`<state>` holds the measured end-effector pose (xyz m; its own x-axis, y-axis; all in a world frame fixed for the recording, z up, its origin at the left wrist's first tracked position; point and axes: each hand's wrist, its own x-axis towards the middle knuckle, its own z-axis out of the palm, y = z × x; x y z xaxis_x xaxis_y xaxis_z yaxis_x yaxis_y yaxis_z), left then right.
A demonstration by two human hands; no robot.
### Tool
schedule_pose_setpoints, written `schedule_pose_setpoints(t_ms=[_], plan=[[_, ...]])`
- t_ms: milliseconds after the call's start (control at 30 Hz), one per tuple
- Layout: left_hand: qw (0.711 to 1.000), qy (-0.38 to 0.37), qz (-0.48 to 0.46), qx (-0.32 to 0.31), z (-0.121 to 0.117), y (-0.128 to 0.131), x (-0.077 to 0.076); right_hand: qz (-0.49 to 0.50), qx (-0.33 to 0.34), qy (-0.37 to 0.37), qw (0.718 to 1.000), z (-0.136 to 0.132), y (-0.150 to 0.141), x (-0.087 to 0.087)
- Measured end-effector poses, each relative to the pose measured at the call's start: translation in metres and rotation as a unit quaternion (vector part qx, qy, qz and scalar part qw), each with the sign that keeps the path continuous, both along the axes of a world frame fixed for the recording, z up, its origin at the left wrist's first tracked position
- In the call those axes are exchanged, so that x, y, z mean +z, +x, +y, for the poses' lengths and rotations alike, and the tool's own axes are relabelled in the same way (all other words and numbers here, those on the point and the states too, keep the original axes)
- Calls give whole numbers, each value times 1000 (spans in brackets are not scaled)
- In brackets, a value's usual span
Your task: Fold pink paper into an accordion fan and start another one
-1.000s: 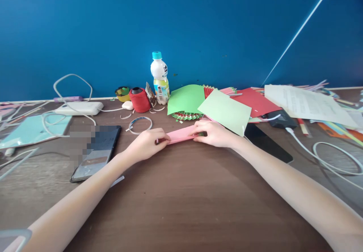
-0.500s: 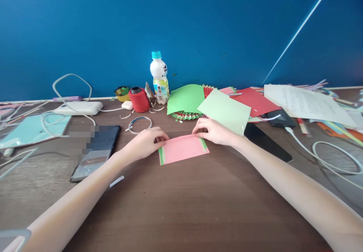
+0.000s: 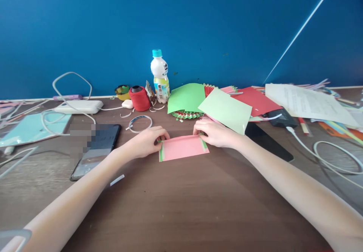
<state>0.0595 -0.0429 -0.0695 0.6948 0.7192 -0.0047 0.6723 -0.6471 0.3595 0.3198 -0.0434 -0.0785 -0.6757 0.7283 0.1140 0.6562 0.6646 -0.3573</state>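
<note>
A pink sheet of paper point(image 3: 183, 148) with green strips along both short ends lies on the brown table in front of me. Its far edge looks folded or slightly raised. My left hand point(image 3: 149, 141) is closed at the far left corner, with thumb and fingertips pinching the edge. At the far right corner my right hand point(image 3: 212, 133) pinches the paper in the same way, its fingers curled. A pale green sheet point(image 3: 227, 110) lies just beyond my right hand, partly over a bright green sheet point(image 3: 187, 97) and a pleated paper piece point(image 3: 188, 114).
Along the blue wall stand a bottle point(image 3: 160, 78) and a red round object point(image 3: 140, 98). A phone point(image 3: 102, 150) lies by my left forearm, and a black flat object point(image 3: 266, 142) by my right. White cables point(image 3: 337, 163), a red sheet point(image 3: 258, 101) and printed paper point(image 3: 306, 102) spread across the right.
Both hands stay at the far corners of the pink paper. The fingers have shifted slightly, and the paper's far edge shows more green at the corners.
</note>
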Motion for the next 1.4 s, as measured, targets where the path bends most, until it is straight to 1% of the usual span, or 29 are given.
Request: schedule_pose_setpoints(t_ms=[233, 367, 467, 600, 800, 967, 1133, 1267, 1400], plan=[[999, 30, 15, -9, -2, 2, -2, -79, 18, 77, 994, -4, -4, 0], [995, 87, 37, -26, -4, 2, -6, -126, 27, 128, 983, -8, -6, 0], [989, 128, 62, -46, -5, 2, -9, -129, 23, 157, 979, -10, -7, -3], [987, 132, 69, -56, -5, 2, -10, -103, 23, 163, 981, -10, -6, -9], [987, 131, 72, -49, -6, 3, -9, -108, 26, 174, 978, -9, -4, -13], [975, 186, 101, -70, -6, 2, -10, -116, 43, 210, 970, -10, -4, -12], [952, 242, 152, -107, -12, 5, -5, -109, 60, 225, 966, -11, -3, -13], [942, 259, 185, -105, -18, 8, 0, -105, 80, 241, 962, -10, -2, -15], [942, 256, 197, -94, -19, 8, 2, -129, 94, 242, 957, -7, -1, -16]])
